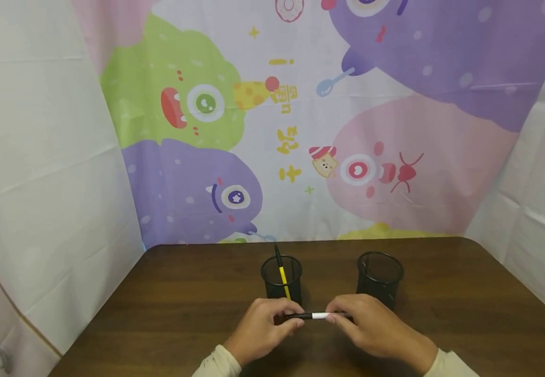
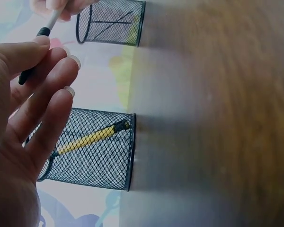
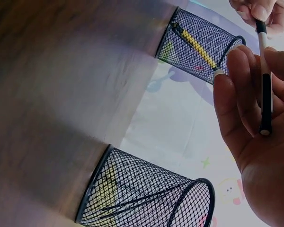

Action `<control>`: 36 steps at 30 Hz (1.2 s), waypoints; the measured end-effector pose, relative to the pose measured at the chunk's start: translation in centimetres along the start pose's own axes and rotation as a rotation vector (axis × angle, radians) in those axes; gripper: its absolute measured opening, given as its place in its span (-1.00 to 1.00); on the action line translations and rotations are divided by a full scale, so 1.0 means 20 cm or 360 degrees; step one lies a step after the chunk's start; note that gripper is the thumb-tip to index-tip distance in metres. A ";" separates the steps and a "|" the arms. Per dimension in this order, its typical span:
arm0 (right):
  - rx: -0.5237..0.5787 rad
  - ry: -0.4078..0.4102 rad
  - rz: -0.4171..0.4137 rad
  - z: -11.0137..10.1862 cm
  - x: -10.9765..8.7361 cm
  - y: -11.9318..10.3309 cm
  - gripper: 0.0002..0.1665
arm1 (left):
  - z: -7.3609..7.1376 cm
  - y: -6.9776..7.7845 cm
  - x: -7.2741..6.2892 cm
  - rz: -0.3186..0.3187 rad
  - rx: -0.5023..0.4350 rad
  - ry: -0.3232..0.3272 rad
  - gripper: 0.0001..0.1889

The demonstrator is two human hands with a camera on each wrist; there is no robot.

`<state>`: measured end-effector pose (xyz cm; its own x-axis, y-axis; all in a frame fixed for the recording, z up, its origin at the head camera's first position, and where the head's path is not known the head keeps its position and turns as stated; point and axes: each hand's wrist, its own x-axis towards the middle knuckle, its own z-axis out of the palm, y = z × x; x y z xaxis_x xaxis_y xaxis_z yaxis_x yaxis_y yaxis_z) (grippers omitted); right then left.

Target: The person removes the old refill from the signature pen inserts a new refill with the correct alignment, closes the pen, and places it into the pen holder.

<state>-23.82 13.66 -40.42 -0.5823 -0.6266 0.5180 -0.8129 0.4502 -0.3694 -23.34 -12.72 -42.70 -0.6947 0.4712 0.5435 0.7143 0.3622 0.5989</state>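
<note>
A slim black-and-white pen (image 1: 319, 315) is held level between both hands, over the front part of the table. My left hand (image 1: 263, 327) pinches its black left end between thumb and fingertips. Farther right, my right hand (image 1: 373, 324) pinches the pen beside its white section. In the right wrist view, the pen's black end (image 3: 266, 111) extends past the thumb toward the palm. Just behind the left hand stands a black mesh cup (image 1: 272, 290) with a yellow-and-black pen (image 1: 283, 275) leaning in it. A second mesh cup (image 1: 377, 288) stands behind the right hand.
Thin dark lines show through the right-hand cup's mesh (image 3: 146, 194). Both cups stand on a dark wooden table (image 1: 173, 293). Behind its far edge hangs a cloth printed with cartoon monsters (image 1: 281, 209), and white sheets (image 1: 41, 157) hang at the sides.
</note>
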 end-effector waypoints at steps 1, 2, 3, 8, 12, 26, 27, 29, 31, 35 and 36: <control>-0.0002 0.0001 -0.0005 0.00 0.00 0.00 -0.96 | 0.00 0.00 0.00 -0.0009 -0.0027 -0.0003 -0.89; -0.0002 0.0002 -0.0008 0.00 0.00 0.00 -0.96 | 0.00 0.00 0.00 -0.0020 -0.0053 -0.0009 -0.90; -0.0003 0.0004 -0.0012 0.00 0.00 0.00 -0.96 | 0.00 0.00 0.00 -0.0032 -0.0076 -0.0015 -0.91; -0.0006 -0.0001 -0.0008 0.00 0.00 0.01 -0.96 | 0.00 -0.01 0.00 -0.0050 -0.0113 -0.0023 -0.93; -0.0006 -0.0005 -0.0005 0.00 0.00 0.01 -0.94 | 0.00 0.00 0.00 -0.0044 -0.0099 -0.0024 -0.92; -0.0007 0.0045 -0.0054 0.01 0.00 0.02 -0.89 | -0.01 -0.01 -0.01 -0.0081 -0.0264 -0.0062 -0.88; -0.0011 0.0050 -0.0055 0.01 0.00 0.02 -0.88 | -0.01 -0.01 -0.01 -0.0089 -0.0274 -0.0065 -0.88; -0.0014 0.0058 -0.0057 0.01 0.00 0.02 -0.88 | -0.01 -0.01 -0.01 -0.0105 -0.0288 -0.0071 -0.87; -0.0016 0.0061 -0.0058 0.01 0.00 0.02 -0.87 | -0.01 -0.01 -0.01 -0.0115 -0.0283 -0.0074 -0.87; -0.0002 0.0059 -0.0061 0.01 0.00 0.02 -0.86 | -0.01 -0.01 -0.01 -0.0104 -0.0252 -0.0072 -0.87; 0.0002 0.0060 -0.0063 0.01 0.00 0.02 -0.85 | -0.01 -0.01 -0.01 -0.0102 -0.0245 -0.0071 -0.87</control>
<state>-24.05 13.75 -40.74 -0.5490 -0.6194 0.5612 -0.8355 0.4245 -0.3489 -23.46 -13.02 -42.84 -0.7315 0.4878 0.4764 0.6446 0.2668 0.7165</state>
